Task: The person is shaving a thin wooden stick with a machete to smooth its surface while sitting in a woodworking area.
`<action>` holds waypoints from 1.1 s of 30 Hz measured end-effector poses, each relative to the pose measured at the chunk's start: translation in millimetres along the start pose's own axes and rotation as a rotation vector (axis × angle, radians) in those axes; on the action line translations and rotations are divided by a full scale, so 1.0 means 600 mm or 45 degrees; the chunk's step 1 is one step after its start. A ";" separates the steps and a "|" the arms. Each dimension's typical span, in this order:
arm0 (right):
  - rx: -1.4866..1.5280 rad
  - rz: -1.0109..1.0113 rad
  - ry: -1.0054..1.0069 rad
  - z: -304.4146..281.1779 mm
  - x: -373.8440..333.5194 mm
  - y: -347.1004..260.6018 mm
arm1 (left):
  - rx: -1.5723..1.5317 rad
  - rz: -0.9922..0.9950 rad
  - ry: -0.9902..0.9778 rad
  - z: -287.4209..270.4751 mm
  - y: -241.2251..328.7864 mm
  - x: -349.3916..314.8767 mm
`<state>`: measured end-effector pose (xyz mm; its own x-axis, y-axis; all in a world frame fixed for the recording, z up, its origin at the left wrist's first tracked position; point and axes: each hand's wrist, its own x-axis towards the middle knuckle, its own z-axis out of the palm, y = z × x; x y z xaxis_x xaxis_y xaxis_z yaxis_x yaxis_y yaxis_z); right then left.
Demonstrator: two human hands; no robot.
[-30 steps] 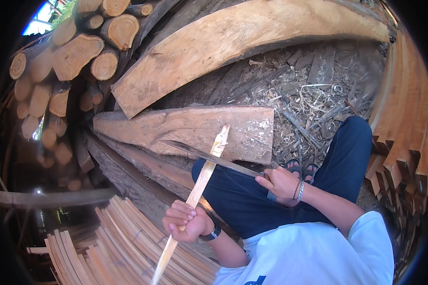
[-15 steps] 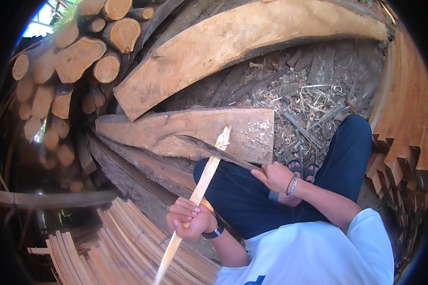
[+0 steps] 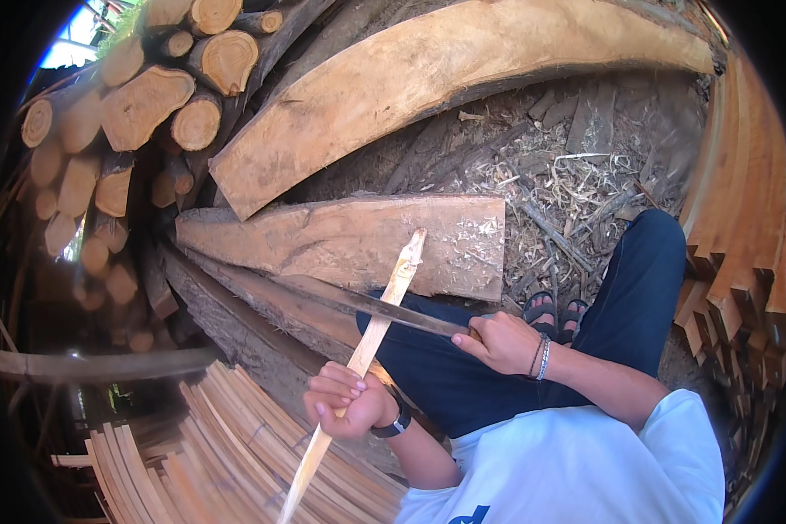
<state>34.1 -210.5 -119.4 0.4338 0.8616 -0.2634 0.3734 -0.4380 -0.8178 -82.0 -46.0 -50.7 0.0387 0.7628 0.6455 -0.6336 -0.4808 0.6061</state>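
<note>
My left hand (image 3: 345, 409) grips a long pale wooden stick (image 3: 382, 310) near its middle; the stick slants up to the right and its top end rests against a thick plank (image 3: 323, 240). My right hand (image 3: 498, 342) holds the handle of a long dark blade (image 3: 358, 304) that lies across the stick, pointing left. I sit with dark blue trousers and sandals (image 3: 552, 310) below the plank.
A heap of cut logs (image 3: 140, 105) stands at the upper left. A large curved slab (image 3: 428, 70) leans above the plank. Thin split slats are stacked at the lower left (image 3: 201, 454) and on the right (image 3: 742, 244). Wood shavings (image 3: 568, 183) cover the ground.
The blade has slid further left along the stick, its tip now reaching well past it. My left hand has shifted slightly on the stick.
</note>
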 end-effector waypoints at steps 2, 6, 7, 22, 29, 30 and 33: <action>0.000 0.018 0.035 -0.004 -0.005 0.010 | -0.007 -0.005 -0.018 -0.001 0.000 -0.002; 0.032 0.161 0.150 0.019 0.032 0.108 | 0.003 0.001 0.002 0.009 -0.004 0.003; 0.022 0.162 0.156 0.014 0.026 0.115 | 0.028 0.002 -0.002 0.005 0.001 0.000; 0.060 0.040 0.018 0.009 0.002 0.027 | -0.007 0.002 0.060 0.007 -0.006 0.004; 0.016 0.172 0.125 0.016 0.044 0.105 | -0.004 -0.011 0.029 0.007 -0.004 0.001; 0.035 0.150 0.184 0.012 0.039 0.117 | -0.015 -0.017 0.033 0.007 -0.004 0.002; 0.115 0.117 0.227 0.008 0.003 0.093 | -0.020 -0.018 0.101 -0.001 -0.002 -0.003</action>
<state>51.8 -232.4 -168.1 0.6039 0.7565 -0.2511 0.2538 -0.4811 -0.8391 -81.9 -46.7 -53.0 -0.0135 0.8014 0.5979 -0.6456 -0.4636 0.6069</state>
